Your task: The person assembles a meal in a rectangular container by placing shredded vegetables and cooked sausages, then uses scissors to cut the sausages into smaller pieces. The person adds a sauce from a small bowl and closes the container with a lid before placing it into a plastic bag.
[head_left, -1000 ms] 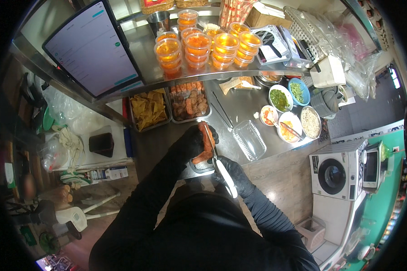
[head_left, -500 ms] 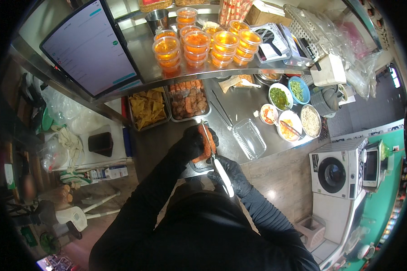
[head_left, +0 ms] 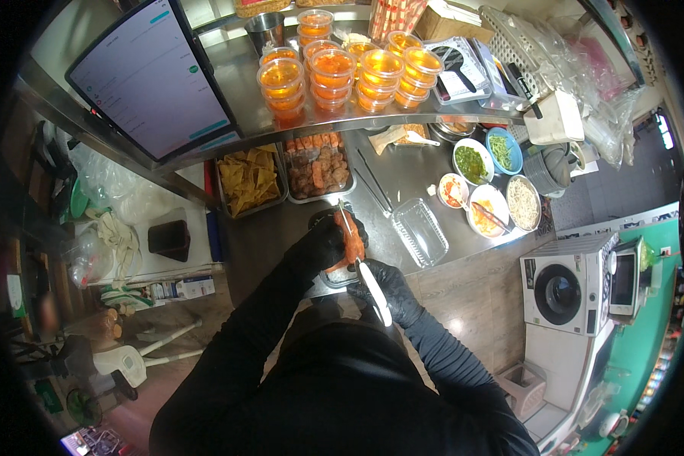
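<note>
My black-gloved left hand (head_left: 324, 242) grips a reddish-orange sausage (head_left: 353, 242) near the front edge of the steel counter. In my black-gloved right hand (head_left: 394, 292) is a pair of scissors (head_left: 374, 291) with white handles, its metal blades pointing away from me along the sausage. A clear plastic tray (head_left: 338, 280) with some pale content sits just below, partly hidden by my hands. Behind my hands is a metal tray (head_left: 323, 199) of meatballs and sausage pieces. An open clear plastic box (head_left: 419, 232) lies to the right.
Left of the meatballs, a tray of yellow folded pieces (head_left: 248, 182) stands. Tongs (head_left: 374, 182) lie beyond the clear box. Bowls of chopped greens (head_left: 472, 163) and pale strands (head_left: 522, 204) are at the right. Lidded cups (head_left: 333, 72) stack on the shelf, beside a screen (head_left: 156, 80).
The sausage's lower part has gone from between my hands, leaving a shorter piece, and more of the tray below shows. Both hands stay in nearly the same place.
</note>
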### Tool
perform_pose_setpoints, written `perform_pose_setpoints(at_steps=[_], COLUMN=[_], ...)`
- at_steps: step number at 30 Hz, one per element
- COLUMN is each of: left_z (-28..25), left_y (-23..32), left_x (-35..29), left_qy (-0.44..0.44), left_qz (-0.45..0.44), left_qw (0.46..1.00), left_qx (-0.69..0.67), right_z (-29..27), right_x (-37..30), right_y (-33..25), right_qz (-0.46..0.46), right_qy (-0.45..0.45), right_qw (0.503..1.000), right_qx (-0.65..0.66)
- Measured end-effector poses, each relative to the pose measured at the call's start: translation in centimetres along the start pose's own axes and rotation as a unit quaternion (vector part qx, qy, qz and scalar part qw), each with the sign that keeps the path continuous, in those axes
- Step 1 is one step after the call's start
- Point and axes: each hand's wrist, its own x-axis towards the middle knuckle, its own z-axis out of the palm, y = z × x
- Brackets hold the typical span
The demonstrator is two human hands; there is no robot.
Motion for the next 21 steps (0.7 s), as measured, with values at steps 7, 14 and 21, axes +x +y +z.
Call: perform_pose_setpoints(at_steps=[7,14,21], left_z=[-3.9,0.2,1.3], left_y=[-4.0,-1.1,2.0], left_x=[-2.7,-0.9,1.8], left_qy=[0.143,0.164,0.137], left_qz=[0.044,-0.062,0.004], left_qw=[0.977,0.984,0.983], left_qx=[0.149,-0.036,0.12], right_z=[-0.4,-1.5,-3.2], right_x=[0.2,0.7,0.3], right_y=[-0.6,2.5,3.8], right_qz=[0.007,0.016,0.058], right_qy=[-0.006,-0.003,-0.074], right_qw=[1.0,0.999,0.996], right_qx=[0.003,0.034,0.014])
